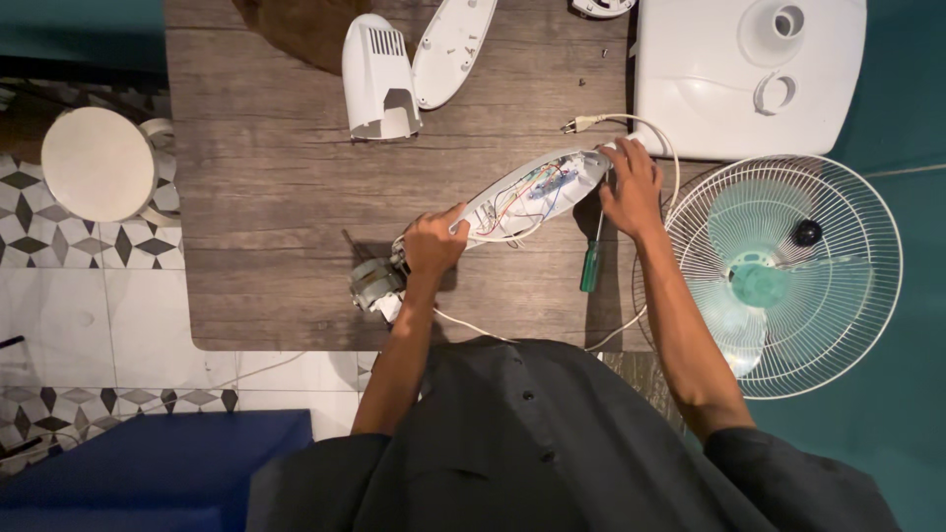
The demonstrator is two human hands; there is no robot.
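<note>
- Step, as I judge it: wiring check inside opened fan neck housing, lying mid-worktop.
- Left hand clenched on housing's motor-side end; motor just beyond it.
- Right hand grips housing's far end, fingers curled.
- Green screwdriver just below housing, untouched.
- Fan grille right of housing.
- Next move likely calls for steady hold and a freed right hand.

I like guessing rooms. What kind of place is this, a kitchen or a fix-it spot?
Probably a home fix-it spot, not a kitchen: a wooden table on tiled floor holds an opened fan housing with wires showing, a green screwdriver, and a fan grille sits beside it.
</note>
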